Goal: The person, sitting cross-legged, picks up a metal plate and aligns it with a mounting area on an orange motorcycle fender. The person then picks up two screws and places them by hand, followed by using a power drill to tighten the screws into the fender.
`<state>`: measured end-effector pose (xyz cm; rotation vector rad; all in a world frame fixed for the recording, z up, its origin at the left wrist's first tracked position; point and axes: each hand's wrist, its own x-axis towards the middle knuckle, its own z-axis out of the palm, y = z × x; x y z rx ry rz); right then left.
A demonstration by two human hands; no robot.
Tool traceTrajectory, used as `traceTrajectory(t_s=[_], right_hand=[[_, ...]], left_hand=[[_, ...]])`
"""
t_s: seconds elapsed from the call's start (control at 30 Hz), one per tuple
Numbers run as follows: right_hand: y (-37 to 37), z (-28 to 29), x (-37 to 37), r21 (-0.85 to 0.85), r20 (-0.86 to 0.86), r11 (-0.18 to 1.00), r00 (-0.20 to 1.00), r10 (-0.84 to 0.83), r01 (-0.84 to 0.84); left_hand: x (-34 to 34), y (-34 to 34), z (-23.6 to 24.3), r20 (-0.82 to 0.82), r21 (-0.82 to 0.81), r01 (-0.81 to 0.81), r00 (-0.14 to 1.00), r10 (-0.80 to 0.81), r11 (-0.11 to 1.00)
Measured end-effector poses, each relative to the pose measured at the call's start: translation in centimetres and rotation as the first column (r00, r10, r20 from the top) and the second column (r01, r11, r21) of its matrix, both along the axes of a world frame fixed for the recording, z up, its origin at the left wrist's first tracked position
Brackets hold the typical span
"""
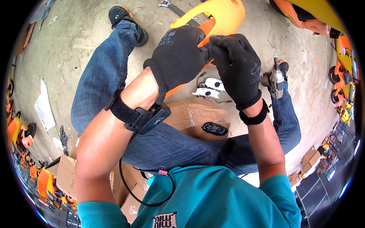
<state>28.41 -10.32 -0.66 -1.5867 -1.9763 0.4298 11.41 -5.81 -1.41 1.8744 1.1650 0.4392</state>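
I sit on a cardboard box (190, 116) with both hands in black work gloves raised in front of me. My left hand (176, 57) grips the near edge of an orange plastic body panel (222, 15) that stretches away over the concrete floor. My right hand (237, 66) pinches the same panel edge right beside the left hand, fingertips touching. What sits between the fingertips is hidden. A black wrist band with a small device (150, 117) and a cable is on my left forearm.
A cordless power driver (276, 78) lies on the floor by my right knee. Two small white parts (208, 88) and a black oval display part (215, 129) rest between my legs. Orange and yellow vehicle shells (304, 13) stand around; a wrench (165, 3) lies ahead.
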Motion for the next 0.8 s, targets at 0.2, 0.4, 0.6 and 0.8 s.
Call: traceTrajectory(t_s=[0.2,0.4,0.6,0.8], right_hand=[[0.1,0.0,-0.1,0.009,0.071,1.000,0.997,0.001,-0.001],[-0.3,0.0,-0.3,-0.063,-0.005,0.996,0.998,-0.065,0.064],[-0.1,0.1,-0.3,-0.018,-0.052,1.000,0.999,0.014,-0.015],[-0.3,-0.5,0.1,0.022,0.052,1.000,0.999,0.011,-0.013]], left_hand=[[-0.1,-0.3,-0.1,-0.014,0.032,-0.001,1.000,0.002,0.999],[-0.1,-0.4,-0.5,-0.021,0.009,-0.023,1.000,0.023,1.000],[-0.4,-0.4,0.8,-0.023,-0.051,-0.051,0.999,0.049,0.997],[0.1,-0.3,-0.1,-0.008,-0.031,0.004,1.000,-0.005,0.999]])
